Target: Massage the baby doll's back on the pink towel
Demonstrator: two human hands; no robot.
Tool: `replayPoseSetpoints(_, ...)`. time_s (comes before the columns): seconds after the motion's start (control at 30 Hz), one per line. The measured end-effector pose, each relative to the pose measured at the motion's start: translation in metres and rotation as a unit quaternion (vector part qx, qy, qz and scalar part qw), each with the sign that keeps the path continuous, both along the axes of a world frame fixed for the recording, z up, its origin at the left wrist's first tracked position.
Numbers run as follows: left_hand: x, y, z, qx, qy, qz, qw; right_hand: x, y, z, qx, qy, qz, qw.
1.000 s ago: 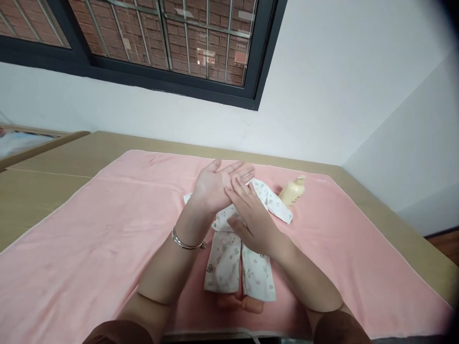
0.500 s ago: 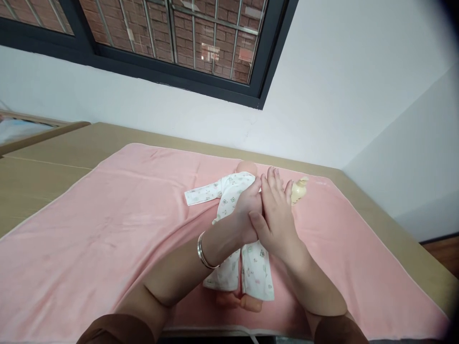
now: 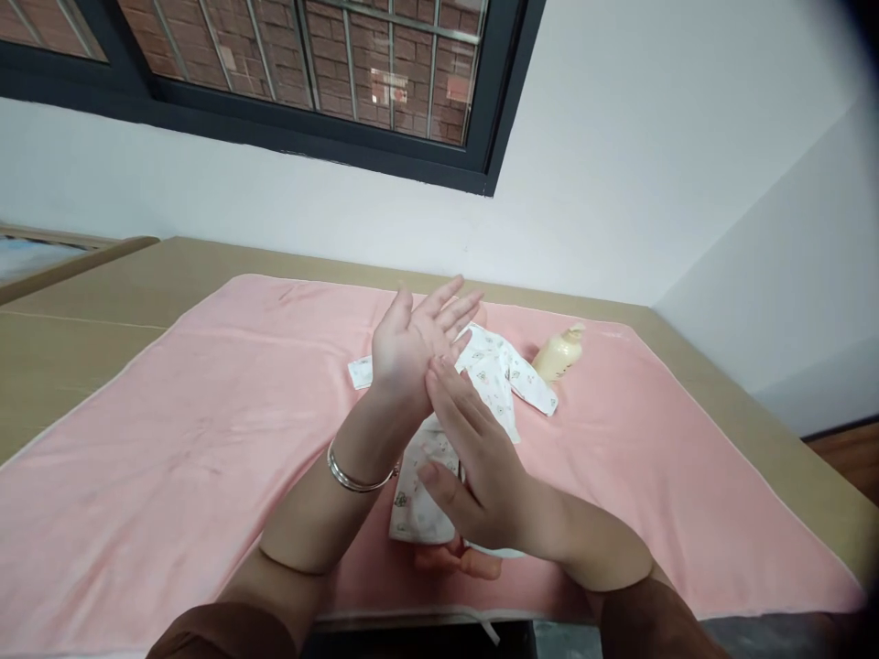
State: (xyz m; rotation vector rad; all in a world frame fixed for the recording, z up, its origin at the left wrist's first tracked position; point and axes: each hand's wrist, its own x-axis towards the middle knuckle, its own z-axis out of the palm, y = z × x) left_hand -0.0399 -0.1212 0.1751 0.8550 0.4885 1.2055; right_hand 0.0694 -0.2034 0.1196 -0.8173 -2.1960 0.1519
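Observation:
My left hand [image 3: 416,352] is held palm up with its fingers spread and nothing in it; a silver bangle [image 3: 350,476] circles that wrist. My right hand [image 3: 481,458] reaches across from the right, fingers stretched out, its fingertips at the edge of my left palm. Both hands are above a baby doll dressed in a white printed outfit [image 3: 487,366]. The doll lies on its back on a pink blanket [image 3: 171,439], its feet [image 3: 460,558] toward me. My hands and forearms hide its middle and most of its head.
A cream-coloured bottle [image 3: 559,352] lies on the blanket beyond the doll's sleeve, to the right. The blanket covers a wooden table [image 3: 103,284] against a white wall. Above is a dark-framed window [image 3: 481,165] with bars. A cord [image 3: 487,627] hangs at the near edge.
My palms were pressed together and have parted. The left hand has turned palm up and moved left; the right has come lower and left, uncovering the bottle and a sleeve.

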Motion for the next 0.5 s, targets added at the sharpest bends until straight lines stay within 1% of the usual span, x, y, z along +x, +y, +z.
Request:
replayPoseSetpoints(0.1,0.007,-0.003,-0.002,0.033,0.033,0.068,0.997,0.003,0.0,0.003,-0.041,0.029,-0.003,0.999)
replayPoseSetpoints(0.2,0.016,-0.007,-0.007,0.046,0.051,0.116,0.991,0.004,0.004,0.004,-0.075,0.059,0.005,0.995)
replayPoseSetpoints(0.27,0.02,-0.009,-0.011,0.066,0.053,0.16,0.983,0.005,0.006,0.005,-0.095,0.079,0.026,0.992)
replayPoseSetpoints(0.33,0.023,-0.01,-0.015,0.103,0.059,0.208,0.971,0.007,0.008,0.006,-0.111,0.101,0.055,0.987)
replayPoseSetpoints(0.4,0.026,-0.011,-0.021,0.135,0.077,0.229,0.961,0.01,0.009,0.008,-0.127,0.117,0.081,0.982)
replayPoseSetpoints(0.5,0.033,-0.019,-0.029,0.169,0.124,0.219,0.953,0.015,0.012,0.009,-0.148,0.135,0.095,0.975)
